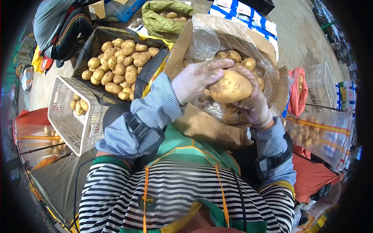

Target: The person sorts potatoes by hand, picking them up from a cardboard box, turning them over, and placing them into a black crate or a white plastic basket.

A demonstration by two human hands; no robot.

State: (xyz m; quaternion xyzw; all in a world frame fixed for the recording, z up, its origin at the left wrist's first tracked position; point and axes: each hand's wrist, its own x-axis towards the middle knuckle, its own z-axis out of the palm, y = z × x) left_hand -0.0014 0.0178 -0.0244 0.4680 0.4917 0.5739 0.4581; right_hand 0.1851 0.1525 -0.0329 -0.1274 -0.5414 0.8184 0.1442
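1. Being gripped between both hands, a large potato [230,87] is being held up in front of a plastic-lined cardboard box [186,50] of potatoes.
2. The left hand [196,79] is being curled over the potato's upper left side, with its fingers [217,65] being laid across the top edge.
3. The right hand [254,105] is being cupped around the lower right side, its fingers being bent against the skin.
4. The potato is being clamped from both sides, and its broad yellow face is being left uncovered between the two hands.
5. Both hands are being kept closed on it; neither palm is being opened flat.
6. To the left, a black-lined box [83,54] heaped with potatoes is being shown, with a tilted white plastic basket [70,124] holding a few potatoes just below it.
7. A green sack [155,21] of potatoes is being shown at the top, a clear bag [322,134] of potatoes at the right, and another person [58,23] at the upper left.
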